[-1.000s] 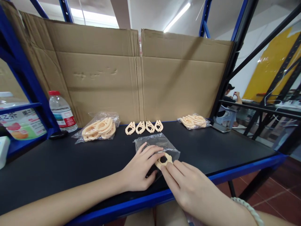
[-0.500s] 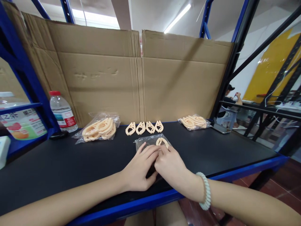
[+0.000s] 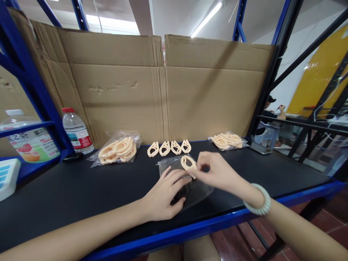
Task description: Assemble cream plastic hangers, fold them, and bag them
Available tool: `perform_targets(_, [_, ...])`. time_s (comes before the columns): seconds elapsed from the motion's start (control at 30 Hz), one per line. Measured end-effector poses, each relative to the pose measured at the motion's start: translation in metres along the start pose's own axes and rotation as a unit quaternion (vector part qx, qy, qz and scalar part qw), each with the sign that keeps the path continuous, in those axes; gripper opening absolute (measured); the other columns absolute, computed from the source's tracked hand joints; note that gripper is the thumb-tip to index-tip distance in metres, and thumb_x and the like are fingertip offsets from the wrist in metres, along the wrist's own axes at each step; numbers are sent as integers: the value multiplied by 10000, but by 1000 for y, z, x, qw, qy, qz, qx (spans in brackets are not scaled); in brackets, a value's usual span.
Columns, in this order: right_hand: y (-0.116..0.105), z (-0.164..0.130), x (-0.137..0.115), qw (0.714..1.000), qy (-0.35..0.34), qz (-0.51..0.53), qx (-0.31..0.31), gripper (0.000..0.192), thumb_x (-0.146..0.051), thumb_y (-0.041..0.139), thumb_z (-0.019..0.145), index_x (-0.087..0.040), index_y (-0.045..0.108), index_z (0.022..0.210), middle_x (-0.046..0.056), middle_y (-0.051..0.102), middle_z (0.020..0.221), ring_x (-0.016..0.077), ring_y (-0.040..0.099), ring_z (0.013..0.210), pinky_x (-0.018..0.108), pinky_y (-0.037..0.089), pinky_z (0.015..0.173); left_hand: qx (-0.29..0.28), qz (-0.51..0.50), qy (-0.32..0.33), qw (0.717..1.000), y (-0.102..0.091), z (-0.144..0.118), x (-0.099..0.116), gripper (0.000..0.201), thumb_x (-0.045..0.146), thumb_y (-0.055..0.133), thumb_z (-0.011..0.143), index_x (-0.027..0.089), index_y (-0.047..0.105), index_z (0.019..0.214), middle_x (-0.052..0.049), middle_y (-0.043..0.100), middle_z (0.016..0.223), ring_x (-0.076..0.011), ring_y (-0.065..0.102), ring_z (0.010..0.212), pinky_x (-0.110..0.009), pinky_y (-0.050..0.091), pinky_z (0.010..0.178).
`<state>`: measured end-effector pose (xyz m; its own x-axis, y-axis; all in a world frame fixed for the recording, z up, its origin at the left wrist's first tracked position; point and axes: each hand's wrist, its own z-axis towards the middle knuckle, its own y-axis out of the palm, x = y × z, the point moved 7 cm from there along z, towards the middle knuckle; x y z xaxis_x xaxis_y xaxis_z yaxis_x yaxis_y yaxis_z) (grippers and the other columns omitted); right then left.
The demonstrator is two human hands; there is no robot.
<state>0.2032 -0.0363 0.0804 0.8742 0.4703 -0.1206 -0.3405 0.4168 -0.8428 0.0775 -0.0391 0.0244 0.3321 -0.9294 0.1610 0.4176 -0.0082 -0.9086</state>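
A clear plastic bag (image 3: 202, 190) lies flat on the black table in front of me, with a beige plastic clip-like piece (image 3: 188, 162) at its far part. My left hand (image 3: 168, 190) rests on the bag with its fingers spread, the fingertips just short of the beige piece. Beside them, my right hand (image 3: 214, 168) is closed in a pinch at the near end of that piece. What sits between its fingertips is too small to make out. Several similar beige pieces (image 3: 164, 148) stand in a row behind the bag.
Filled bags of beige pieces lie at the back left (image 3: 118, 150) and back right (image 3: 227, 140). A water bottle (image 3: 77, 132) and a dark object (image 3: 73, 157) stand at left. A metal tray (image 3: 259, 146) is at right. Cardboard (image 3: 122, 87) walls the back; a person (image 3: 272, 108) sits beyond.
My right hand has moved up and to the right, away from my left fingers, uncovering more of the bag and the beige piece. My left hand stays on the bag.
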Motion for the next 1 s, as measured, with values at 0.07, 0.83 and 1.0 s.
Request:
perform_targets(0.07, [-5,21,18,1000,-13,-1,23,342,-295,461,940,-159,646,686,35,600,698,149,526,702,282,429,685,11,2,1,1000,-1,0,0,442,145,536,783,225,524,1218,-102,493,1361,-283,439,1266,-586,219,1107])
perform_targets(0.83, [70,45,142,951,19,-108,-290,457,-51,627,610,-128,632,1061,96,668,933,221,629,801,269,479,671,166,104,-196,961,-3,-50,15,320,168,459,878,196,579,1173,-126,491,1357,-333,435,1283,-547,453,1009])
perform_targets(1.0, [38,-9,115,973,-43,-52,-221,335,-94,445,846,-152,618,1127,103,628,1064,184,611,944,275,467,857,239,128,-215,938,-2,-60,20,300,180,448,880,177,582,1149,-140,587,1225,-307,577,1110,-508,545,897])
